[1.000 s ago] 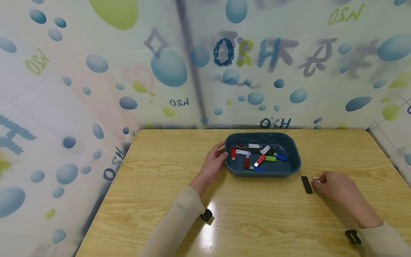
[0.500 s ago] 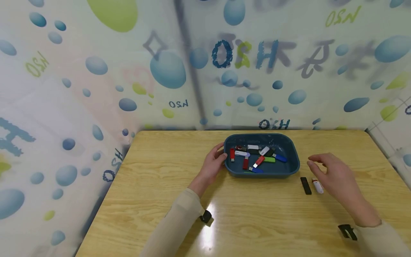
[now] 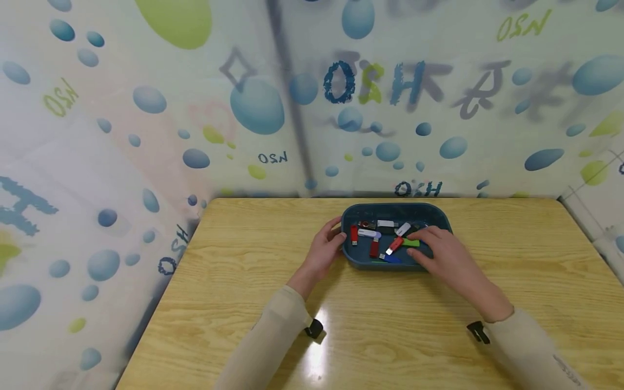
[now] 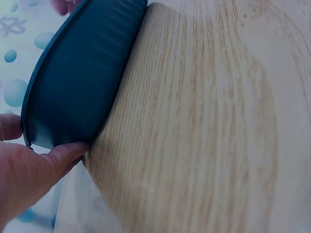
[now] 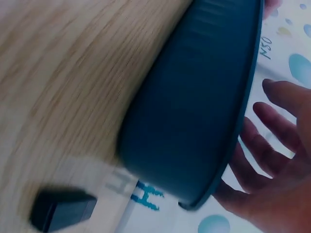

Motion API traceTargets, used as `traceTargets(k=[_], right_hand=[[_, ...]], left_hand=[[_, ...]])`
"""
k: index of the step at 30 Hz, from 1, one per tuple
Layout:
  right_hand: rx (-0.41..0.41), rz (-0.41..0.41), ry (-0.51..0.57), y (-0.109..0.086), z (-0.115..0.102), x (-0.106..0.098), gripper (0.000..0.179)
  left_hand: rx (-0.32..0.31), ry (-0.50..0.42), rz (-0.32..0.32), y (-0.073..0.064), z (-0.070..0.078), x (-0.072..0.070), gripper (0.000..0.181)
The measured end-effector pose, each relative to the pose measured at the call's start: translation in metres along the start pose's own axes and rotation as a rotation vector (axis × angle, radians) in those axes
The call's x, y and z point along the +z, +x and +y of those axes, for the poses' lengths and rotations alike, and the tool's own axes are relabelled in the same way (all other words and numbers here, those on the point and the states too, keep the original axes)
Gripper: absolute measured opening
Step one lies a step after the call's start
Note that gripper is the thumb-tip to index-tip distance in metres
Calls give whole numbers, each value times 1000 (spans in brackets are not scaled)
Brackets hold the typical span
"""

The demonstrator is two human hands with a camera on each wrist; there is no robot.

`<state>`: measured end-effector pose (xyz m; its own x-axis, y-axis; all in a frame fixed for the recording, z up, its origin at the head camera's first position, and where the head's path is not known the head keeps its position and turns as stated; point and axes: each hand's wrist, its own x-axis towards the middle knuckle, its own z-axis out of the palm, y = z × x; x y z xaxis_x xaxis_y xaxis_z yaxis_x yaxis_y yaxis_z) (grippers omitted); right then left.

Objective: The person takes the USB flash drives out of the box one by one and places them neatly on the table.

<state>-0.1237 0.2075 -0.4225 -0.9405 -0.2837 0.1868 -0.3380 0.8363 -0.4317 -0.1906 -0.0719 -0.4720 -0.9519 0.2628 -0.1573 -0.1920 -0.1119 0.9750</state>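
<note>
A dark blue plastic tub (image 3: 375, 266) stands on the table and holds several USB sticks. My left hand (image 3: 322, 246) grips its left end, the thumb (image 4: 70, 151) pressed along the outside wall in the left wrist view. Over the tub's right side hovers my right hand (image 3: 450, 262), its fingers apart and relaxed, with nothing visible between them. Nearest its fingertips are a green stick (image 3: 411, 242) and a red one (image 3: 394, 246). A blue stick (image 3: 391, 259) lies near the front wall. The right hand hides the tub's right part.
Also in the tub are a dark red stick (image 3: 374, 248), a bright red one (image 3: 354, 235) and white ones, such as one at the back (image 3: 386, 223). A black stick (image 5: 63, 211) lies on the wooden table (image 3: 234, 260). A patterned curtain (image 3: 263, 108) rises behind.
My right hand has let go of a white and red USB stick beside the black one on the table, then moved left over the tub. My left hand has stayed on the tub.
</note>
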Motion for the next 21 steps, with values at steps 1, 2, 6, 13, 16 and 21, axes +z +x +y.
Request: traceTargets(k=[1,2,6,13,16,21], right_hand=[[11,-14,-3,3,-2,1,31],[18,-28,-5,6,-3,3,30],[37,-86,6,20,-5,7,26],[50,-232,30,39,-5,14,29],[45,-265,24,45,-6,17,29],[27,-330,-14,54,-7,21,25]], left_hand=[[0,0,0,0,0,0,51],[-1,-1,1,0,0,0,51],[-5,-5,2,0,0,0,51],[1,-20,-11,-1,0,0,50],[1,-17,-8,-1,0,0,50],[7,-14,-7,0,-1,-1,50]])
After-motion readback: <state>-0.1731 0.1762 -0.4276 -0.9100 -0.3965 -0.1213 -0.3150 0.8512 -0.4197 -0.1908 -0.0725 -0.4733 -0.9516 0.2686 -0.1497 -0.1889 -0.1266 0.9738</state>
